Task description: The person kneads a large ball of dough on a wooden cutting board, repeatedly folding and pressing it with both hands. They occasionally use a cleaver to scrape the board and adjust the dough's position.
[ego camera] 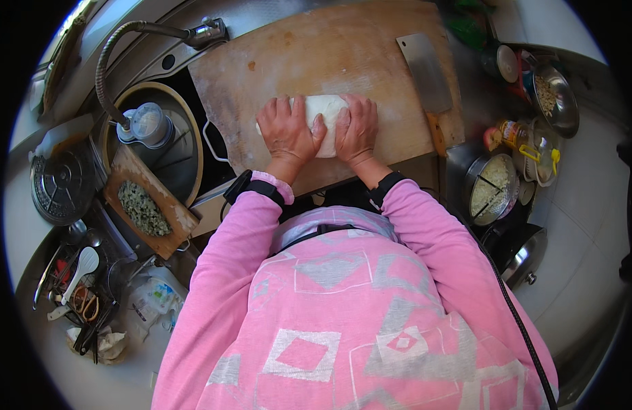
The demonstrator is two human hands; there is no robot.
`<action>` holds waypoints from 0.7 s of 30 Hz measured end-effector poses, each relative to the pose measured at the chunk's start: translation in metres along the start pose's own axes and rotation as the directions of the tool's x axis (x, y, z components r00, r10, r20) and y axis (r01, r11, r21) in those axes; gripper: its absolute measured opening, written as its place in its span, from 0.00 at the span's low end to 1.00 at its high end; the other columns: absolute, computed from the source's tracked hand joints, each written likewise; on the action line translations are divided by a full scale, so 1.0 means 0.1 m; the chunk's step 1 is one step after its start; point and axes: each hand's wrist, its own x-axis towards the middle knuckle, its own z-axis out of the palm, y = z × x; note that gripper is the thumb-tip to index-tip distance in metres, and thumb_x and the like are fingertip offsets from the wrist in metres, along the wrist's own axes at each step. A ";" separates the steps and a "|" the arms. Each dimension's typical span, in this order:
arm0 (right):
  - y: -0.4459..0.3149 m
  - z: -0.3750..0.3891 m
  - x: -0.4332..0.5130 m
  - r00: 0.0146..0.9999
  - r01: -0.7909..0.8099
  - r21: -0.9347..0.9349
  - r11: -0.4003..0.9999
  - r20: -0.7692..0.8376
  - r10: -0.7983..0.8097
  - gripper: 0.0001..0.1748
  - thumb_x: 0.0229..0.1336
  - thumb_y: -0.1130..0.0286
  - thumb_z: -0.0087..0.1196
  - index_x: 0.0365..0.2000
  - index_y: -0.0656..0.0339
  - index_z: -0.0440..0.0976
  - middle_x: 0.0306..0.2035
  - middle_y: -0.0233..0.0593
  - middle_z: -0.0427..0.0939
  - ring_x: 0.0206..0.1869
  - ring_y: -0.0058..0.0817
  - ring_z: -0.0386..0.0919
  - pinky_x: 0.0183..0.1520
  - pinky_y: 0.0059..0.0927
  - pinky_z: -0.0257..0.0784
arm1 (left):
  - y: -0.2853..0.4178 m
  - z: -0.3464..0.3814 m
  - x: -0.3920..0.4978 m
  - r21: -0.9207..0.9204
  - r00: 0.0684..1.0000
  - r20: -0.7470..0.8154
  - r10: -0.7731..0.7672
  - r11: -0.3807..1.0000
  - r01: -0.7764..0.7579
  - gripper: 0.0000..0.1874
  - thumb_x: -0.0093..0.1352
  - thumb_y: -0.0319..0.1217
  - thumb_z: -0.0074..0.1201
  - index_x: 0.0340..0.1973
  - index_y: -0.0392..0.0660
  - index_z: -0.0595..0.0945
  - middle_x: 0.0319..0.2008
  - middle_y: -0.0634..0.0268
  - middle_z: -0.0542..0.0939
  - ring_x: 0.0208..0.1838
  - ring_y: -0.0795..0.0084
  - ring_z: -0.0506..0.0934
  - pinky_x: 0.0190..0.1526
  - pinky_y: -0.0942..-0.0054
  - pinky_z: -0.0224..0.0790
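A thick lump of white dough [325,105] lies on a large, lightly floured wooden board [316,56]. My left hand [289,129] grips its left end, the thumb resting on the dough's face. Around the right end curls my right hand [357,125]. Parts of both ends are hidden under my fingers. Right of my hands a cleaver with a broad metal blade [425,74] lies flat on the board, its wooden handle pointing towards me.
Left, a metal faucet [106,77] arches over a large round basin [197,148] holding plastic containers. A small wooden board [134,164] bears chopped filling. A utensil rack [85,292] stands lower left. At right are a bowl of chopped white food [492,189], an oil bottle [515,134] and a metal bowl [564,110].
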 end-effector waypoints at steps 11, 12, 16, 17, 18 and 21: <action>0.28 0.16 1.17 0.612 -0.486 -0.376 0.789 0.498 0.614 0.23 0.67 0.52 0.43 0.42 0.58 0.82 0.51 0.63 0.78 0.54 0.52 0.78 0.51 0.46 0.74 | -0.03 0.12 1.17 0.010 0.659 0.668 -0.346 0.889 0.457 0.36 0.72 0.59 0.39 0.47 0.37 0.83 0.58 0.43 0.78 0.65 0.49 0.74 0.63 0.57 0.65; 0.36 0.13 1.29 0.533 -0.355 -0.315 0.880 0.705 0.468 0.27 0.68 0.49 0.44 0.52 0.57 0.79 0.55 0.58 0.78 0.55 0.45 0.79 0.54 0.39 0.75 | -0.05 0.04 1.30 -0.119 0.682 0.701 -0.206 0.910 0.398 0.37 0.72 0.60 0.38 0.50 0.37 0.82 0.59 0.41 0.78 0.66 0.48 0.73 0.65 0.58 0.63; 0.56 -0.14 1.12 0.363 -0.924 0.279 0.262 0.856 0.368 0.31 0.73 0.47 0.40 0.63 0.60 0.69 0.58 0.41 0.78 0.56 0.30 0.80 0.61 0.33 0.73 | -0.06 -0.23 1.49 -0.352 0.754 0.633 -0.174 0.803 0.481 0.39 0.71 0.62 0.41 0.61 0.41 0.77 0.64 0.42 0.73 0.71 0.48 0.68 0.72 0.61 0.53; 0.55 -0.20 1.00 0.386 -0.916 0.303 0.262 0.846 0.369 0.31 0.73 0.48 0.40 0.63 0.60 0.69 0.57 0.41 0.78 0.56 0.31 0.79 0.61 0.33 0.73 | -0.06 -0.27 1.43 -0.248 0.883 0.443 -0.154 0.925 0.286 0.38 0.71 0.61 0.43 0.61 0.40 0.77 0.66 0.44 0.72 0.72 0.49 0.67 0.72 0.61 0.53; 0.54 -0.33 0.80 0.387 -0.919 0.304 0.251 0.819 0.424 0.30 0.73 0.49 0.40 0.63 0.60 0.69 0.57 0.41 0.79 0.57 0.32 0.79 0.61 0.33 0.73 | -0.08 -0.29 1.34 -0.114 0.981 0.185 -0.051 0.991 0.073 0.37 0.71 0.59 0.45 0.60 0.39 0.78 0.67 0.45 0.71 0.73 0.49 0.65 0.73 0.60 0.52; 0.44 -0.56 0.30 0.613 -0.699 0.089 0.709 0.585 0.531 0.25 0.71 0.54 0.46 0.57 0.62 0.74 0.53 0.47 0.79 0.57 0.44 0.76 0.59 0.41 0.72 | -0.19 -0.28 0.95 -0.172 0.995 -0.054 -0.080 0.983 0.070 0.32 0.67 0.49 0.58 0.57 0.38 0.79 0.65 0.43 0.71 0.69 0.48 0.68 0.68 0.56 0.60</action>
